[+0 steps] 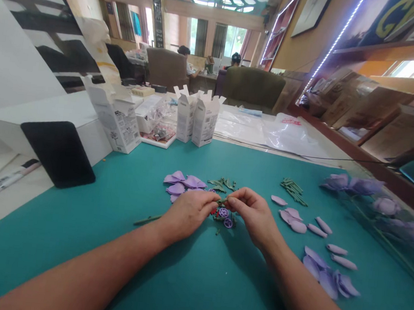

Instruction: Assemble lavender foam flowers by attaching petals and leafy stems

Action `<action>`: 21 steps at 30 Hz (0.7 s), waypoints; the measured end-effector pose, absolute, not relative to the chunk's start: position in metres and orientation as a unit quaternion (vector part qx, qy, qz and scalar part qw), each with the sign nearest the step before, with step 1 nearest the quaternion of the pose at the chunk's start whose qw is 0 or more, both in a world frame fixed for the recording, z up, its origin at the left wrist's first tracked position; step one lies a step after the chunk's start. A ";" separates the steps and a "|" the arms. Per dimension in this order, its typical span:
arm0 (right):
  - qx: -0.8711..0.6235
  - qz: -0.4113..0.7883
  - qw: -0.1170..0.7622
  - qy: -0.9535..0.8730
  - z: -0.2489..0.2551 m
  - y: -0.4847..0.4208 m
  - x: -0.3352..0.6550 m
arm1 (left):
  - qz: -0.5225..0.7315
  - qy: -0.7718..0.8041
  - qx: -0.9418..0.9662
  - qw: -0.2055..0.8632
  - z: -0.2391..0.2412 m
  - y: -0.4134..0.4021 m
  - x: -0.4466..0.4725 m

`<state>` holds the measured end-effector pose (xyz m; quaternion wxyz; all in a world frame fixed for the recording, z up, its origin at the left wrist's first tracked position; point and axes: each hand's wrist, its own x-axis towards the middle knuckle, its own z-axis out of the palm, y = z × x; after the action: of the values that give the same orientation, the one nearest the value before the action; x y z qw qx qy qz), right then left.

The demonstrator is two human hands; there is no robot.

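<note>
My left hand (188, 214) and my right hand (254, 216) meet above the teal cutting mat (73, 230), their fingertips pinching a small green stem piece (221, 201). Just below lie small purple discs (223, 213) with red bits among them. Lilac foam petals (181, 184) sit left of my hands, and green leaves (222, 184) lie beyond them. To the right are more petals (291, 219), rolled petals (337, 249), a bundle of green stems (294, 191) and finished lilac foam roses (361, 186). A loose green stem (147, 220) lies near my left wrist.
White cardboard boxes (196, 117) stand at the mat's far edge, with another box (116, 121) to their left. A black tablet (57, 154) leans at the left. Plastic sheets (286, 134) lie beyond the mat. Co-workers (235, 59) sit in the background.
</note>
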<state>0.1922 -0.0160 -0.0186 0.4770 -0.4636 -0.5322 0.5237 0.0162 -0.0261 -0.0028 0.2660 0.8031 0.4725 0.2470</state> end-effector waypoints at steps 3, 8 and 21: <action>-0.459 0.526 0.478 -0.533 -0.019 -0.016 0.193 | 0.247 0.473 0.801 0.270 -0.004 -0.026 0.016; -0.459 0.524 0.476 -0.537 -0.021 -0.016 0.193 | 0.243 0.475 0.799 0.278 -0.003 -0.026 0.016; -0.524 0.406 0.544 -0.515 -0.015 0.004 0.238 | 0.238 0.495 0.720 0.424 0.007 -0.025 0.013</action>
<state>0.2384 0.0045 -0.0149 0.5437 -0.5239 -0.5150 0.4058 0.0134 -0.0249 0.0070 0.4245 0.7200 0.4946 0.2381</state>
